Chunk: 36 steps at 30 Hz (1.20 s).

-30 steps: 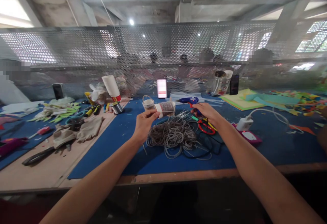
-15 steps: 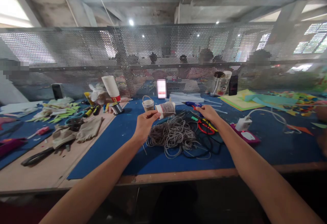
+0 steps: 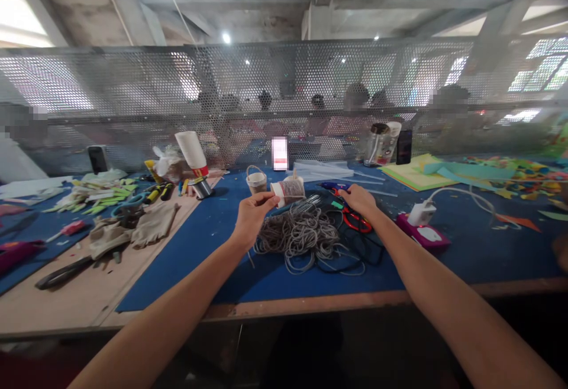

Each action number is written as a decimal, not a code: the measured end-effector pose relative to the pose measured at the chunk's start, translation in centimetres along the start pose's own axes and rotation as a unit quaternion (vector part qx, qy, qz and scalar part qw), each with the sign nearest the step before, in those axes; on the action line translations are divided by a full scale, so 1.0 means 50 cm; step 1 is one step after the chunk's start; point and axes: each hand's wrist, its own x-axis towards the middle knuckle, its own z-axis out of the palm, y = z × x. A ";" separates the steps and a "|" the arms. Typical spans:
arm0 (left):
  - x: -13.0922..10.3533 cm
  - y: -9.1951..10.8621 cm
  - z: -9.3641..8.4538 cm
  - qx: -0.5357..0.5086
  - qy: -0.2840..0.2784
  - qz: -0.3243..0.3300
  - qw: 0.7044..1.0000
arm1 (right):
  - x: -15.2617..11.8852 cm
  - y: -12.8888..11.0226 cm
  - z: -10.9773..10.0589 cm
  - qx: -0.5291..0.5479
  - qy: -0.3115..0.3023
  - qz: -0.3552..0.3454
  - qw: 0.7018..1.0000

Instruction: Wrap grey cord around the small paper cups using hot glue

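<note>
My left hand (image 3: pixel 255 214) pinches a paper cup (image 3: pixel 288 192) by its white rim. The cup lies on its side in the air, with grey cord wound around part of its wall. My right hand (image 3: pixel 361 201) is closed around a blue hot glue gun (image 3: pixel 333 187), held low over the mat with its nozzle towards the left. Below the cup lies a loose heap of grey cord (image 3: pixel 306 232). Red-handled scissors (image 3: pixel 357 221) rest under my right hand, beside a dark cable. A small cup with a looped handle (image 3: pixel 256 183) stands behind my left hand.
A lit phone (image 3: pixel 280 154) stands against the perforated screen (image 3: pixel 284 75). Stacked paper cups (image 3: pixel 191 149) lean at the left, near work gloves (image 3: pixel 155 223). Clear glue sticks (image 3: pixel 322 170) lie at the back. A charger on a purple power strip (image 3: pixel 423 232) sits right, near coloured sheets (image 3: pixel 412 176).
The glue gun has dropped a little towards the mat and its nozzle has shifted away from the cup. My left hand holds the cup in nearly the same spot.
</note>
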 end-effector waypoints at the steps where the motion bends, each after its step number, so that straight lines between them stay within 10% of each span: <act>1: -0.001 0.001 0.000 0.001 -0.003 0.000 1.000 | -0.001 0.000 0.000 -0.001 -0.002 0.002 1.000; 16: -0.001 -0.005 0.000 0.011 -0.019 0.010 1.000 | -0.020 -0.003 -0.001 0.008 0.076 -0.008 0.997; 20: -0.003 0.004 0.003 0.016 -0.011 0.008 1.000 | -0.052 -0.046 -0.017 0.112 0.199 -0.152 0.962; 26: -0.002 0.002 0.001 0.002 -0.016 0.001 1.000 | -0.152 -0.144 -0.027 0.243 0.152 -0.449 0.846; 36: -0.009 0.005 0.004 0.023 -0.051 0.010 0.998 | -0.175 -0.148 -0.026 0.166 0.223 -0.455 0.846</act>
